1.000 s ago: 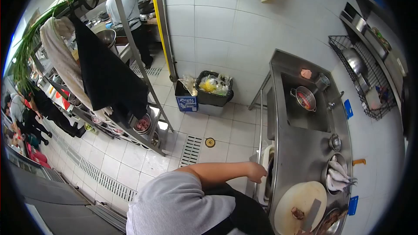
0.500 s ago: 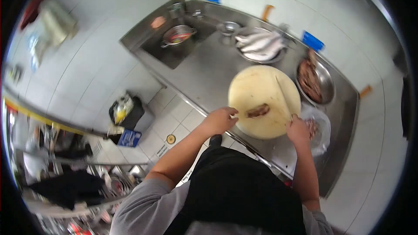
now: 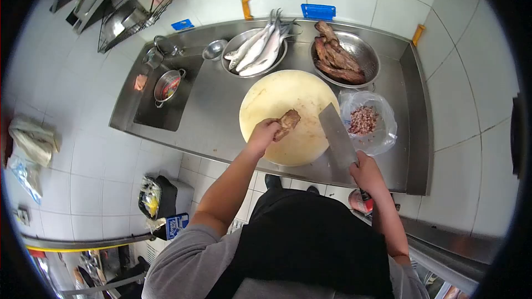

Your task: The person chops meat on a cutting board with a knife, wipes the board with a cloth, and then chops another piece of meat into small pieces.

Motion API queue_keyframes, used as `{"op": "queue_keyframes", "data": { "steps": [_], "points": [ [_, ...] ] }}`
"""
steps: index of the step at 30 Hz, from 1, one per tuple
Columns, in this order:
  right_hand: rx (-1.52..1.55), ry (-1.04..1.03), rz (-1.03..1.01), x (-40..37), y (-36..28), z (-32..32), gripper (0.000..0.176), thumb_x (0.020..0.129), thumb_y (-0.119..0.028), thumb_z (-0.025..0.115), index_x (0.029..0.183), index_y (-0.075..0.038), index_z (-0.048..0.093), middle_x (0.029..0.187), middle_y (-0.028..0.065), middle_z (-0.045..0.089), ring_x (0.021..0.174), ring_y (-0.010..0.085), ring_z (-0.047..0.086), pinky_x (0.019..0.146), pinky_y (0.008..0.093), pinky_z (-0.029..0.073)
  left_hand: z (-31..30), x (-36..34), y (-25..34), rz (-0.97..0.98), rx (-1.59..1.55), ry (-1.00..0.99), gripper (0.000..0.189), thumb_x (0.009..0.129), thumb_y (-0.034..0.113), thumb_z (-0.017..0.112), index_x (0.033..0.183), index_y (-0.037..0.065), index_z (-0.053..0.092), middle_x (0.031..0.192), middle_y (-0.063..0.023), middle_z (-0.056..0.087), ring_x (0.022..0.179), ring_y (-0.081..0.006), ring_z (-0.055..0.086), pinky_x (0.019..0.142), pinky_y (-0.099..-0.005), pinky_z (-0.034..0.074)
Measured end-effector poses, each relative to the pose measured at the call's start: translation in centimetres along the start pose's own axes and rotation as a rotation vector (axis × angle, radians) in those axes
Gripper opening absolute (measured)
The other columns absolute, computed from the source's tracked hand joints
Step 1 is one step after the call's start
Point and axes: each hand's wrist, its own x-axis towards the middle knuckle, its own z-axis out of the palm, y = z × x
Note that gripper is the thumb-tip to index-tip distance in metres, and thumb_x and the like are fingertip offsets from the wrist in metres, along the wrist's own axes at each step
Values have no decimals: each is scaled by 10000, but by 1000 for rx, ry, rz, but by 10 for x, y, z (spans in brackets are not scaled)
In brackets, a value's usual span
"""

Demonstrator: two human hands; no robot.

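Our left hand (image 3: 262, 135) grasps the meat (image 3: 288, 123) by its near left end, over the middle of the board (image 3: 266, 94). The meat is a short, lumpy piece, brown with darker reddish patches, its far end pointing right and away from us. Our right hand (image 3: 366, 173) is closed around the handle of the knife (image 3: 339, 135), whose broad grey blade slants far and left across the board's right edge.

Our fingers cover the near end of the meat, and we cannot tell whether its underside touches the board. Most of the knife's handle is hidden in our right hand; only its dark butt shows.

The board nearly reaches the near edge of the counter (image 3: 213, 138). Steel shows between its left side and the sink (image 3: 183, 97). On the right, a bag (image 3: 386, 135) of chopped bits (image 3: 363, 120) lies just beside the board and the blade. Beyond the board, fish (image 3: 260, 52) in a bowl (image 3: 235, 72) sit far left, and dark strips (image 3: 338, 58) in another bowl sit far right.
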Motion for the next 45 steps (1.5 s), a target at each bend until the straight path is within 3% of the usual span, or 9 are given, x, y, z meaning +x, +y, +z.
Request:
{"op": "queue_keyframes", "data": {
  "steps": [8,13,15,17,23,27,33,35,45],
  "points": [
    [54,-261,12,-8,-27,-19,275,855,-133,604,1038,66,550,914,343,647,936,511,633,832,546,491,7,-25,22,9,-441,74,387,930,63,582,1291,-74,548,1156,-135,638,977,-220,641,847,-340,533],
    [21,-11,-142,21,22,22,328,859,-133,597,1115,59,525,890,322,656,836,478,659,762,512,520,36,-40,25,413,467,283,353,902,141,700,1215,4,613,1016,-94,688,874,-197,670,807,-322,546],
    [-32,85,-276,25,19,18,337,863,-126,591,1134,59,517,872,309,662,764,446,678,707,493,536,42,-39,5,503,843,227,349,889,211,728,1160,6,648,993,-168,705,880,-302,693,828,-372,550],
    [227,-150,54,20,-14,-1,321,871,-106,575,1133,67,510,848,273,664,621,338,678,572,441,536,50,-46,-6,636,1168,235,356,902,252,714,1155,7,665,996,-185,708,909,-334,693,836,-397,548],
    [428,-163,142,26,5,14,334,880,-103,572,1157,70,507,851,219,665,540,264,642,492,406,525,41,-48,20,349,839,164,374,912,253,703,1188,6,657,970,-193,707,881,-334,693,818,-399,549],
    [465,-197,141,26,6,18,345,886,-107,574,1179,64,516,826,195,653,528,252,627,489,398,525,52,-50,15,480,1056,73,370,907,240,713,1185,2,658,937,-196,707,844,-303,708,782,-389,557],
    [467,-127,27,27,17,35,312,912,-104,565,1185,43,527,766,162,628,507,232,607,487,383,504,60,-33,-8,265,555,200,283,905,151,709,1138,-7,675,955,-185,689,820,-290,695,743,-374,564],
    [520,-227,86,21,-3,21,249,938,-71,532,1155,35,474,617,55,532,440,157,521,404,333,461,64,-42,1,458,745,167,233,905,113,704,1099,-16,695,999,-178,678,838,-293,685,771,-360,566],
    [478,-285,132,14,-28,20,227,944,-71,521,1134,38,463,627,65,534,440,174,535,408,343,458,62,-33,-29,775,737,225,165,877,82,709,1026,11,719,1070,-142,666,989,-319,654,859,-383,542]
  ]
}}
